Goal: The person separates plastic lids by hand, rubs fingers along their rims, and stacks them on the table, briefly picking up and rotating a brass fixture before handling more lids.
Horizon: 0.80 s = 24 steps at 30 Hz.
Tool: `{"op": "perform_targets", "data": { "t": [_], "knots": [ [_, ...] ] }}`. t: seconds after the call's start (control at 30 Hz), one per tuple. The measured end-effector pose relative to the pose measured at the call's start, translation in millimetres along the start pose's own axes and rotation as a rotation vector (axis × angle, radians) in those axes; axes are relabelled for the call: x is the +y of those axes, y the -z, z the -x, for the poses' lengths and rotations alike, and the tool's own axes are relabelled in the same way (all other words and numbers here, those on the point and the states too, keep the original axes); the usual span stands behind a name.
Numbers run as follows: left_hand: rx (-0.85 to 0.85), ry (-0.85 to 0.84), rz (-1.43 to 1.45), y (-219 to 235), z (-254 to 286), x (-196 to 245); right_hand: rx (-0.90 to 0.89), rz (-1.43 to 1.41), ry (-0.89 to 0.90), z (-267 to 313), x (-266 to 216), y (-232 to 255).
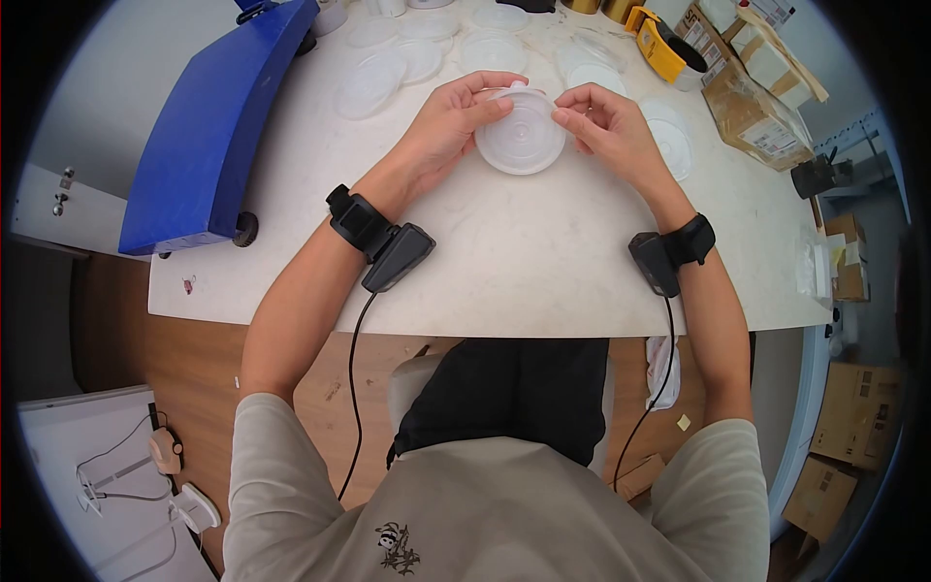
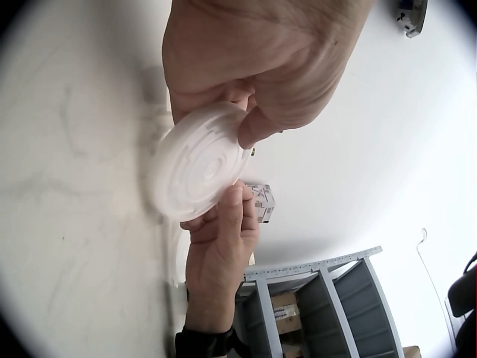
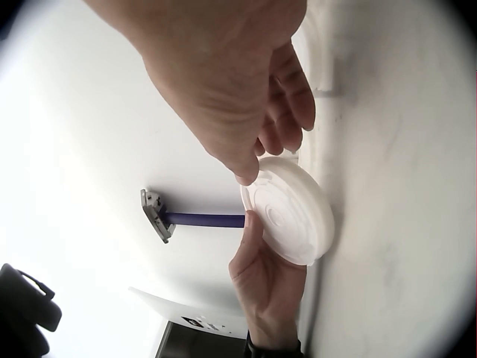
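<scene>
A round, translucent white plastic lid (image 1: 522, 147) with concentric rings is held up between both hands over the table. My left hand (image 1: 448, 128) pinches its upper left rim, the thumb on the near face and the fingers behind. At the upper right rim, my right hand (image 1: 621, 136) pinches the edge between thumb and curled fingers. The right wrist view shows the lid (image 3: 287, 212) tilted, with a thick pale rim. In the left wrist view both thumbs lie at the rim of the lid (image 2: 201, 164).
More translucent lids (image 1: 373, 82) lie spread across the back of the white table (image 1: 465, 262). A blue wheeled piece of equipment (image 1: 208, 126) stands at the left. A yellow-and-black tape dispenser (image 1: 664, 48) and cardboard boxes (image 1: 756, 112) occupy the back right.
</scene>
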<state>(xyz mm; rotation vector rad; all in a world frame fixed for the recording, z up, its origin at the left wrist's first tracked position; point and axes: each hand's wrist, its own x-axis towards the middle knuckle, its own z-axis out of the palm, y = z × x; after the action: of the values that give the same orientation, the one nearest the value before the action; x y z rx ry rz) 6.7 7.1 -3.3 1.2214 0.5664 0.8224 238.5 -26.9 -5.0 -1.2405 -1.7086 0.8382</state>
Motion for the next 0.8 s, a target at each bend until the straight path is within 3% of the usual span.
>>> {"op": "perform_targets", "data": {
  "t": [0.3, 0.8],
  "knots": [
    [0.016, -0.033, 0.017, -1.0, 1.7, 3.3, -0.164, -0.036, -0.078, 4.4, -7.6, -1.3],
    [-0.026, -0.064, 0.046, 2.0, 0.0, 2.0, -0.145, -0.035, -0.062, 1.6, -0.6, 1.5]
  ]
}}
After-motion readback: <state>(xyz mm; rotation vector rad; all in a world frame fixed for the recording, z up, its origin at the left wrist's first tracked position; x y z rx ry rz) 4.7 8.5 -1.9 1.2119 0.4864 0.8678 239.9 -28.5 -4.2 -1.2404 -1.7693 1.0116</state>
